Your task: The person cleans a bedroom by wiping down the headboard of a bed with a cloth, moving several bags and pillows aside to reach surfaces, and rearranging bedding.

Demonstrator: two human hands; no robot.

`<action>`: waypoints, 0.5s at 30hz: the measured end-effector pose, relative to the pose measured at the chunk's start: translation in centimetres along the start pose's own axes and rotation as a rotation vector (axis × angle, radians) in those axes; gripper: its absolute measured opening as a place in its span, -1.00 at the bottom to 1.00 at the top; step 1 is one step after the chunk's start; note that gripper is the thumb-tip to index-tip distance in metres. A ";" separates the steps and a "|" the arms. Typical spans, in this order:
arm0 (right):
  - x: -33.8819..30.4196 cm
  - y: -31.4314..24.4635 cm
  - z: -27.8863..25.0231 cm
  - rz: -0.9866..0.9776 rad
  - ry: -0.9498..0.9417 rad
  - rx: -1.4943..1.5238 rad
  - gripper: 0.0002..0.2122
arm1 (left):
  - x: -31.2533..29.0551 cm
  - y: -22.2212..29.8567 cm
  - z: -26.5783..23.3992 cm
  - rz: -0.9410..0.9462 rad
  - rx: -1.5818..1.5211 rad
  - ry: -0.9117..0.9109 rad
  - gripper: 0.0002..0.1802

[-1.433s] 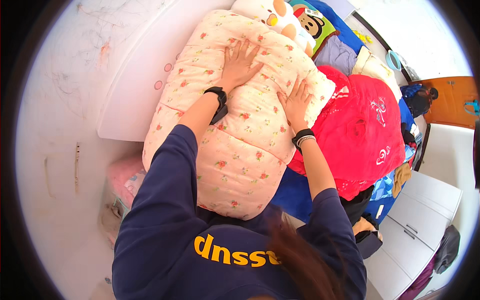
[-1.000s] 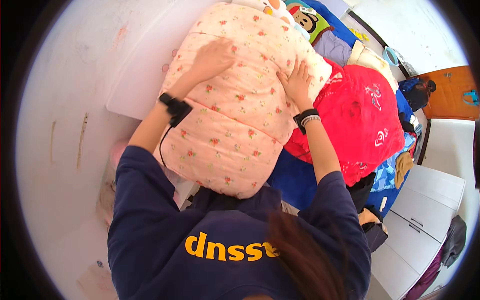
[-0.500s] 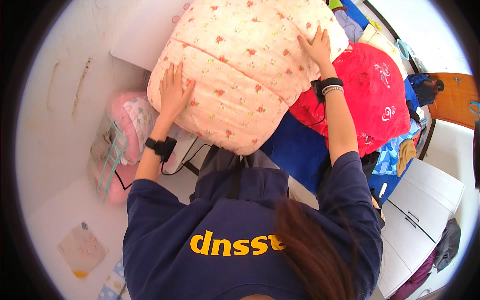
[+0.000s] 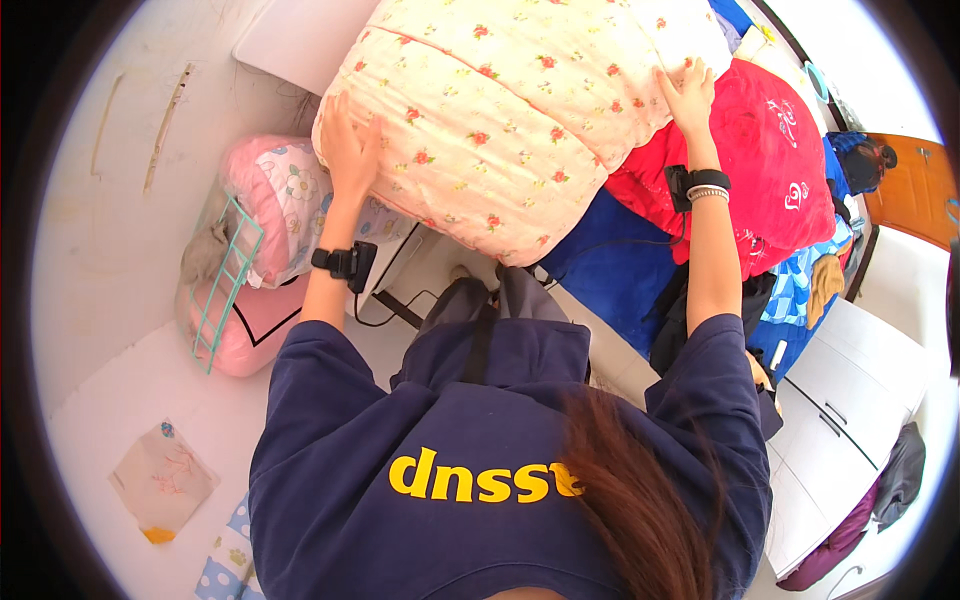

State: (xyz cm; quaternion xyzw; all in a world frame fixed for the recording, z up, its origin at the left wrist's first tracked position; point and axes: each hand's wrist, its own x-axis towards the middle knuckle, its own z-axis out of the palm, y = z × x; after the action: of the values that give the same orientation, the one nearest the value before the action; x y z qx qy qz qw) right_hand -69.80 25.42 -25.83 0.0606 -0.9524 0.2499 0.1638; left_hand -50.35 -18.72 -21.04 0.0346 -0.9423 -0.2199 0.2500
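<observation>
A thick, folded cream-pink quilt [image 4: 500,130] with small red flowers fills the upper middle of the view. My left hand [image 4: 350,155] lies against its left end, fingers stretched upward and slightly blurred. On the quilt's right side rests my right hand [image 4: 690,105], open with its fingers spread. Close beside that hand, a bulky red bedding bundle [image 4: 745,155] with white patterns sits on a blue surface [image 4: 610,270]. Each wrist wears a black strap with a small device and a cable. The quilt's far edge is cut off by the frame.
At left, a green wire rack [image 4: 228,285] stands with pink bedding [image 4: 270,200] in clear plastic. A white board [image 4: 290,45] is behind the quilt. Clothes [image 4: 790,305] pile up at right, above a white cabinet [image 4: 840,390]. A picture sheet [image 4: 165,480] lies lower left.
The quilt and both hands appear shifted right, along with much of the surroundings, as the view moves. My left hand has slid nearer the quilt's left edge; my right fingers have spread wider.
</observation>
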 end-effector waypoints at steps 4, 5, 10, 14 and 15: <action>-3.3 -0.1 -0.8 0.116 0.052 0.067 -0.23 | -3.8 -1.5 -2.2 -0.195 -0.069 0.103 -0.37; -4.3 -0.6 -1.1 0.117 0.045 0.061 -0.23 | -4.7 -1.2 -2.5 -0.202 -0.071 0.097 -0.37; -10.6 -3.9 -1.3 0.428 -0.094 0.236 -0.17 | -7.3 -1.3 -1.5 -0.963 -1.108 -0.042 -0.38; -17.2 -6.9 0.3 0.877 -0.360 0.560 -0.16 | -6.2 -2.2 1.9 -0.775 -1.121 -0.054 -0.35; -19.0 -8.5 0.5 1.018 -0.473 0.627 -0.17 | -6.2 -1.4 2.3 -0.658 -1.072 -0.043 -0.38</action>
State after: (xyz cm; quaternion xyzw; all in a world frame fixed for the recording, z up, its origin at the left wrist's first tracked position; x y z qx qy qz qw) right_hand -50.42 18.42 -28.90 -0.3005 -0.7540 0.5430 -0.2154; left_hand -46.15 -18.03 -26.29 0.1881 -0.6459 -0.7279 0.1329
